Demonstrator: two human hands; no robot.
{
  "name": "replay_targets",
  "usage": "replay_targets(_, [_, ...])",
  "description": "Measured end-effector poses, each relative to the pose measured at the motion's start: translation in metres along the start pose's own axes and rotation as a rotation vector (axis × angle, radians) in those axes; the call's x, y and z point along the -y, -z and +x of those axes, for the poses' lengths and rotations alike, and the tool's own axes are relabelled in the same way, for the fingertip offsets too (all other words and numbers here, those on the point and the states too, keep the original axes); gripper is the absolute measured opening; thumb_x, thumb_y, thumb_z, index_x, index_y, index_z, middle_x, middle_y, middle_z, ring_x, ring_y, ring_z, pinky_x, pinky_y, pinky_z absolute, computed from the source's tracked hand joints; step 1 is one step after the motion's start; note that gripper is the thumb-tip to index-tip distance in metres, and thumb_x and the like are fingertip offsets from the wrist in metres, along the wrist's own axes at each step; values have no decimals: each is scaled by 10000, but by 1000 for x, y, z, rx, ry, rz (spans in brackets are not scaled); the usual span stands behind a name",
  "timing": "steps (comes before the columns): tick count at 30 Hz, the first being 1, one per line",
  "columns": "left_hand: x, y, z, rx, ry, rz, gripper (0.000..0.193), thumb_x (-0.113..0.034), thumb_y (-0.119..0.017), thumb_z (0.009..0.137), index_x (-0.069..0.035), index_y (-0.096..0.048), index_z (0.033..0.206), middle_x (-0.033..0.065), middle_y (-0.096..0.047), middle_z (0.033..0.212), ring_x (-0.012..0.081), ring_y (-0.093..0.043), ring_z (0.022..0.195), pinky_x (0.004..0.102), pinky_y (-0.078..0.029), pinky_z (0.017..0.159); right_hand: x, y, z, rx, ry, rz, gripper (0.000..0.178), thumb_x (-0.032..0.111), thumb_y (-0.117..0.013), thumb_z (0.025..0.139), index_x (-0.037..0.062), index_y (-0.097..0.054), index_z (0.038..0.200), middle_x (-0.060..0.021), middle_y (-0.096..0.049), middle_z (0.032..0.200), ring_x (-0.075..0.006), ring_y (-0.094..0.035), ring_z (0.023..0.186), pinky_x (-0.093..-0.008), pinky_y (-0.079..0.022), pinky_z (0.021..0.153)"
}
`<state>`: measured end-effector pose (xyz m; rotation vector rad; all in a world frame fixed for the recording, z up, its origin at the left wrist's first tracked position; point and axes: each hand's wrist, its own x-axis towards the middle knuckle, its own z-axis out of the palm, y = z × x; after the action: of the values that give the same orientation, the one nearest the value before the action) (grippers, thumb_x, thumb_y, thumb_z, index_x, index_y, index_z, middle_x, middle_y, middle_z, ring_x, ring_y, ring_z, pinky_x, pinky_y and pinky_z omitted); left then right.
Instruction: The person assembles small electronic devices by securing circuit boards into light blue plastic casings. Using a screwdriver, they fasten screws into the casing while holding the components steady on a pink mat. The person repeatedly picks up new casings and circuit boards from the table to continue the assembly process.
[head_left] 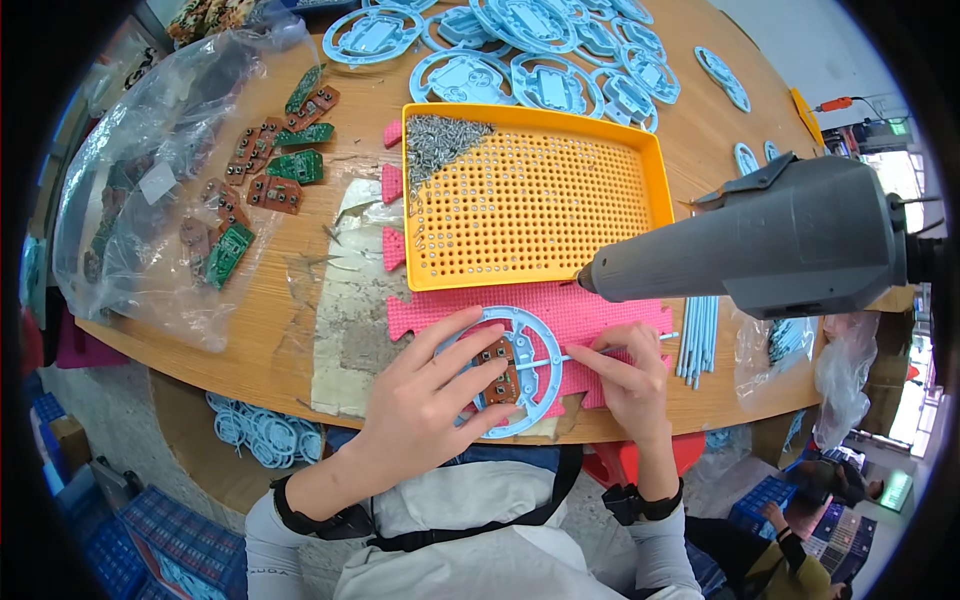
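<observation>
Fingers of your left hand (425, 400) spread flat, pressing the blue round frame (510, 370); your right hand (625, 375) seemingly pinches a thin blue rod (585, 352).

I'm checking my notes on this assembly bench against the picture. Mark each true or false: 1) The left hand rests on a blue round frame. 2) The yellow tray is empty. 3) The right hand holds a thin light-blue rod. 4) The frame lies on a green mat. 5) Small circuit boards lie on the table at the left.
1) True: the left hand lies on the blue frame.
2) False: the yellow tray holds a heap of screws in one corner.
3) True: the right hand pinches the rod.
4) False: the mat is pink.
5) True: circuit boards lie there.
</observation>
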<state>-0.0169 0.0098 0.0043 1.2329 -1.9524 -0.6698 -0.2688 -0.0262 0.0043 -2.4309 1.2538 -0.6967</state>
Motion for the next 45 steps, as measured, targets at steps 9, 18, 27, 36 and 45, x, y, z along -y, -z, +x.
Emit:
replay_targets(9, [6, -1, 0, 10, -28, -11, 393, -266, -786, 700, -70, -664, 1019, 75, -592, 1219, 297, -524, 1170, 402, -488, 879, -2, 4, 5, 50, 1, -36, 428, -20, -637, 617, 170, -759, 981, -17, -564, 835, -198, -537, 810, -343, -409, 742])
replay_targets(18, [9, -3, -1, 8, -50, 22, 435, -275, -783, 693, -84, -618, 1048, 70, -566, 1221, 313, -524, 1141, 408, -483, 815, 14, 20, 13, 4, -300, 201, 377, 106, -750, 672, 44, -698, 1040, -85, -608, 941, -254, -574, 985, -379, -455, 862])
replay_targets(27, [6, 2, 5, 55, -32, 57, 379, -293, -768, 707, -85, -642, 998, 66, -574, 1208, 279, -526, 1129, 399, -445, 801, 50, 10, 106, -430, -172, 760, 761, 482, -648, 861, 18, -283, 1340, -117, -541, 901, -204, -576, 755, -297, -487, 679])
replay_targets(36, [7, 1, 7, 70, -27, 25, 399, -302, -823, 643, -95, -668, 947, 58, -600, 1170, 289, -543, 1088, 407, -470, 797, 48, 13, 100, -531, -50, 1112, 574, 498, -685, 836, 62, -390, 1064, -124, -557, 719, -214, -557, 547, -338, -476, 474])
replay_targets(45, [10, 2, 7, 58, -26, 0, 393, -290, -821, 649, -91, -661, 948, 69, -608, 1147, 283, -556, 1077, 393, -498, 801, 61, 24, 143, -244, 259, 1003, 467, 472, -595, 886, 65, -408, 1017, -64, -557, 633, -167, -546, 456, -262, -457, 414])
